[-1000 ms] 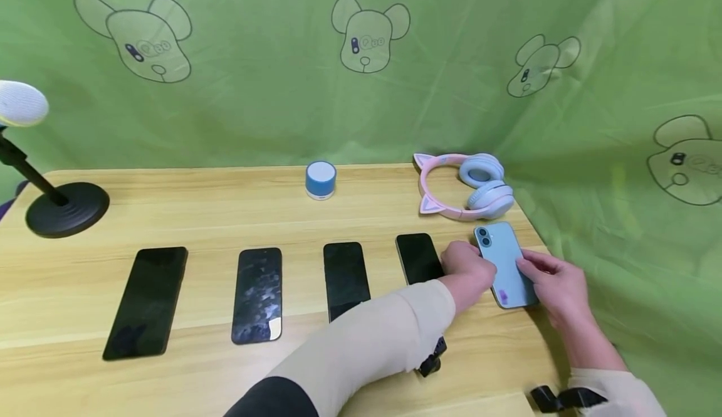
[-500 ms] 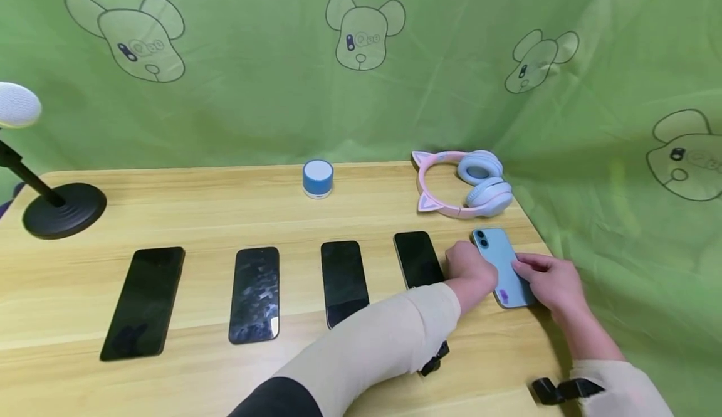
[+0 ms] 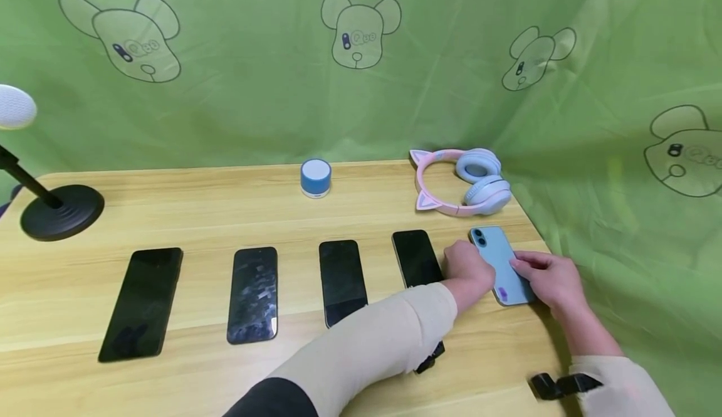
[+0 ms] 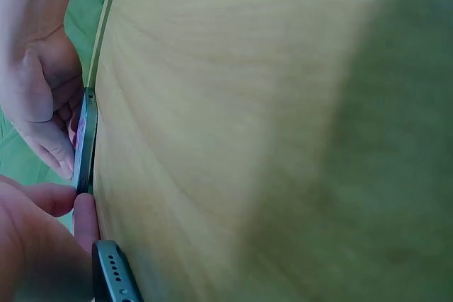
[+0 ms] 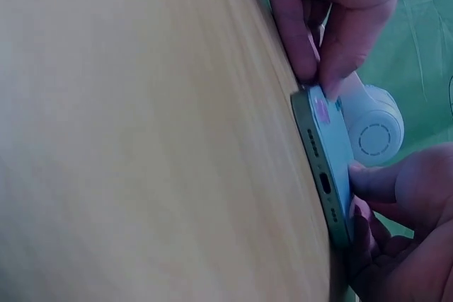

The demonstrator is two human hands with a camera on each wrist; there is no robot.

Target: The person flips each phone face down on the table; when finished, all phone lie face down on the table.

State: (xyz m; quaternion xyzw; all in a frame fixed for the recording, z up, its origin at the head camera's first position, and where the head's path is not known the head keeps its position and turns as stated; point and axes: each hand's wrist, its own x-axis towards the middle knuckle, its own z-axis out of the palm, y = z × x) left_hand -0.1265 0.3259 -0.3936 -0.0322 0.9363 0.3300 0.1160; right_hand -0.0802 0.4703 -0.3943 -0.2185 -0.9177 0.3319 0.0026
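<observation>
A light blue smartphone point(image 3: 499, 263) lies back side up near the table's right edge, its two camera lenses at the far left corner. My left hand point(image 3: 469, 271) pinches its left edge between thumb and finger. On the opposite edge, my right hand point(image 3: 555, 282) grips it, thumb on the back, as the right wrist view shows. That view also shows the phone's port end point(image 5: 324, 182) low against the table surface. Just left of my left hand lies a black-screened smartphone point(image 3: 416, 257), its near end hidden by my forearm.
Farther left, several dark-screened phones point(image 3: 252, 295) lie in a spaced row on the wooden table point(image 3: 225, 210). Pink cat-ear headphones point(image 3: 459, 182) sit beyond the blue phone, beside a blue cylinder point(image 3: 316, 177). A microphone stand point(image 3: 62, 212) is at far left; green cloth point(image 3: 254, 91) hangs behind.
The blue phone's far end has come down and slightly nearer, leaving a wider gap to the headphones. Both hands keep hold of it. The head view has shifted a little.
</observation>
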